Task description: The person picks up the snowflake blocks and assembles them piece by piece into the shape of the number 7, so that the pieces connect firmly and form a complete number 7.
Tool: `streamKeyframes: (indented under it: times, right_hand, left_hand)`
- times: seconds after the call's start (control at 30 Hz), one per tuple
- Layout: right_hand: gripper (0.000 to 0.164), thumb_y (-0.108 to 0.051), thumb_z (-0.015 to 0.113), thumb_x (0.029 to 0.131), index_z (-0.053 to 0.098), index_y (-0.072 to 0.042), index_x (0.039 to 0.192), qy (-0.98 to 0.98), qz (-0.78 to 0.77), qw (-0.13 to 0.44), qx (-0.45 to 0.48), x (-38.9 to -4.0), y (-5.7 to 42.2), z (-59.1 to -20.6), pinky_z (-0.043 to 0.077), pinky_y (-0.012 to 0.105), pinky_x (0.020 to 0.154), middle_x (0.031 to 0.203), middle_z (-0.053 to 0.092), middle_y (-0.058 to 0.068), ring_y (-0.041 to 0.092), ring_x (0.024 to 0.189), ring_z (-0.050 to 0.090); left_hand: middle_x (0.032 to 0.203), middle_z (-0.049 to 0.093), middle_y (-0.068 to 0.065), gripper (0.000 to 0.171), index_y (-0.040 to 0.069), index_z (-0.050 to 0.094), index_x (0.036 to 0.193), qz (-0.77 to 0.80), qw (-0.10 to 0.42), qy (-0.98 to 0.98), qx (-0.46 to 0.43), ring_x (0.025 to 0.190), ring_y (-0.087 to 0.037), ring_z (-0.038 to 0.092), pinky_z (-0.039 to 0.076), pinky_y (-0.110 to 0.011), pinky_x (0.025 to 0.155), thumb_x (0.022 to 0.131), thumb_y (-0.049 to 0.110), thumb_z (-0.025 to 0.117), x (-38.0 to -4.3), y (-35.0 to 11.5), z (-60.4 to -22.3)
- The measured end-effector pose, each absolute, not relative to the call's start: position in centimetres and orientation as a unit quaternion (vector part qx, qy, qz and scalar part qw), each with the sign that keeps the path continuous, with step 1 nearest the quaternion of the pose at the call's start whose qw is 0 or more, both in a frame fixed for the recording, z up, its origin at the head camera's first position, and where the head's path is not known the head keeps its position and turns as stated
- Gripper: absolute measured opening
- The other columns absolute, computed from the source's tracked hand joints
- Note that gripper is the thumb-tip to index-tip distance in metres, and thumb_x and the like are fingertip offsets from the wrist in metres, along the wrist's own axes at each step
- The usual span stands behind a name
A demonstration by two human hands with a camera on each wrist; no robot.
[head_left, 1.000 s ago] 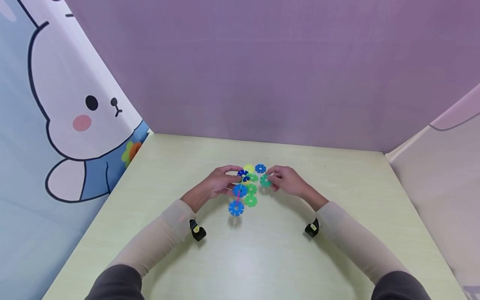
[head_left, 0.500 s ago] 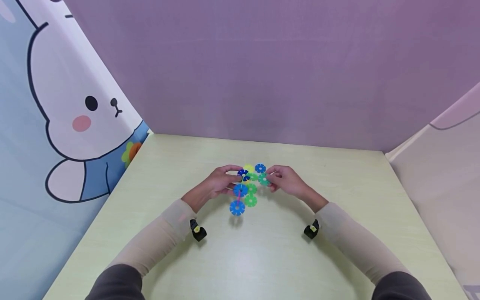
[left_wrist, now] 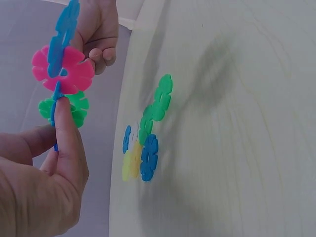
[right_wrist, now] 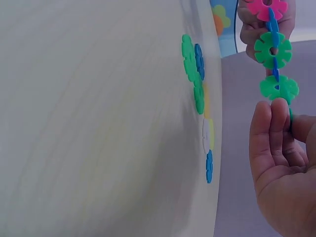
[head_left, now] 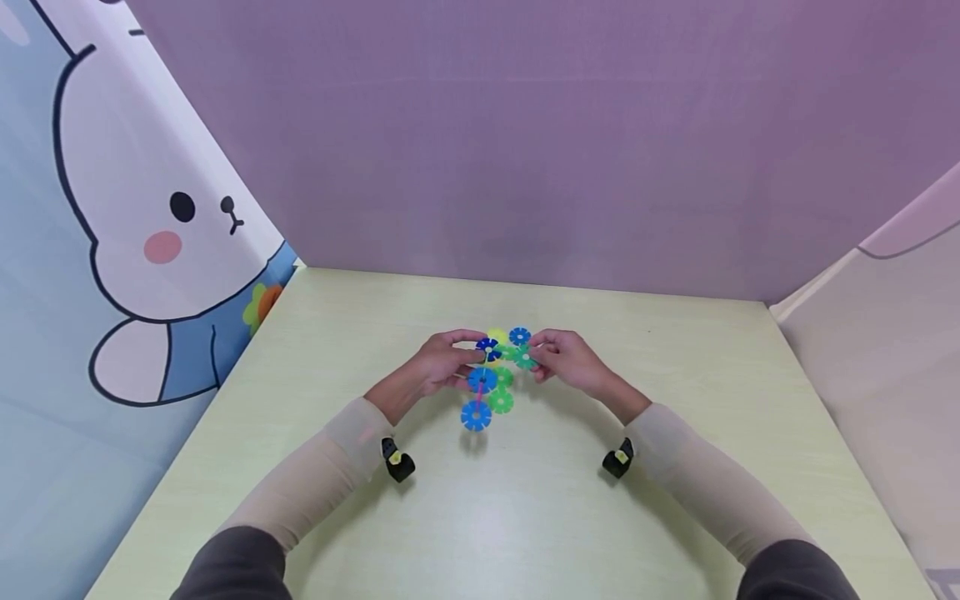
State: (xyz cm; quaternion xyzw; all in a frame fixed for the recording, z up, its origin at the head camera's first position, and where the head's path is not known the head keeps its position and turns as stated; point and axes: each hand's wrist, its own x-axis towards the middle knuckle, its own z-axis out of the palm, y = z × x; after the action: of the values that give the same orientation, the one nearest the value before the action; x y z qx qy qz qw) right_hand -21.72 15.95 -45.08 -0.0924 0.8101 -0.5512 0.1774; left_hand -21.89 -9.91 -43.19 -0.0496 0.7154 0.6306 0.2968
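Discs [head_left: 476,415] of bright, smooth plastic, each thin and round with slots cut into its rim and a small hole at the centre, stand linked at crossing angles in a chain [head_left: 482,380]. Blue, pink and green alternate along it; the pink disc [right_wrist: 266,9] shows petal-like lobes. Loose pieces lie flat on the table [head_left: 525,500]: green discs [head_left: 502,401], a blue disc [head_left: 520,336], a yellow disc [head_left: 497,335] and a whitish disc [right_wrist: 206,136]. The table is pale, with faint wood grain, and meets a mauve cloth [head_left: 525,150] at its far edge. A rabbit print [head_left: 165,183] covers the hanging beyond the left edge; a pale panel [head_left: 885,358] borders the right. The chain is held above the table, closer to the far edge, roughly midway between the sides. The left grip [head_left: 438,365] is narrow, pinching a dark blue disc [head_left: 489,350] of the chain. The right grip [head_left: 572,362], narrow too, pinches a teal disc [head_left: 525,357] against the chain's green end; whether their slots interlock I cannot tell.
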Motion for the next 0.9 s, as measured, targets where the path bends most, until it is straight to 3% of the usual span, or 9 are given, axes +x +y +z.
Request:
streamKeyframes:
  times: [0.17, 0.4, 0.67, 0.9]
  right_hand:
    - [0.021, -0.012, 0.056, 0.105, 0.062, 0.002, 0.119, 0.808, -0.556, 0.178, -0.082, -21.78, 15.75, -45.13, 0.063, 0.033, 0.075, 0.085, 0.07, 0.01, 0.017, 0.072, 0.071]
    - [0.02, -0.011, 0.056, 0.105, 0.063, 0.0, 0.121, 0.809, -0.558, 0.17, -0.072, -21.66, 15.21, -44.95, 0.064, 0.035, 0.076, 0.088, 0.07, 0.011, 0.017, 0.073, 0.07]
    - [0.02, -0.011, 0.056, 0.105, 0.063, -0.001, 0.12, 0.807, -0.561, 0.175, -0.06, -21.41, 15.19, -44.88, 0.064, 0.039, 0.079, 0.085, 0.07, 0.009, 0.018, 0.071, 0.07]
    - [0.02, -0.01, 0.057, 0.104, 0.062, 0.001, 0.12, 0.81, -0.552, 0.185, -0.073, -21.4, 15.2, -45.08, 0.064, 0.043, 0.079, 0.082, 0.068, 0.008, 0.017, 0.069, 0.069]
  left_hand:
    - [0.133, 0.064, -0.022, 0.039, 0.021, 0.063, 0.137, 0.639, 0.292, 0.709, -0.055, 0.071, -0.014, 0.069, 0.063, -0.032, 0.069, 0.099, 0.015, 0.067, -21.89, -9.87, -43.33]
    - [0.112, 0.072, -0.01, 0.037, 0.021, 0.065, 0.134, 0.64, 0.284, 0.711, -0.066, 0.071, -0.015, 0.069, 0.063, -0.034, 0.071, 0.098, 0.016, 0.069, -21.88, -9.68, -43.63]
    - [0.109, 0.074, -0.012, 0.037, 0.019, 0.067, 0.133, 0.645, 0.275, 0.71, -0.063, 0.067, -0.015, 0.068, 0.061, -0.03, 0.061, 0.096, 0.013, 0.071, -21.69, -9.44, -43.4]
    - [0.1, 0.074, -0.006, 0.038, 0.017, 0.066, 0.135, 0.645, 0.276, 0.709, -0.061, 0.066, -0.014, 0.067, 0.061, -0.029, 0.062, 0.097, 0.013, 0.07, -21.51, -9.43, -43.94]
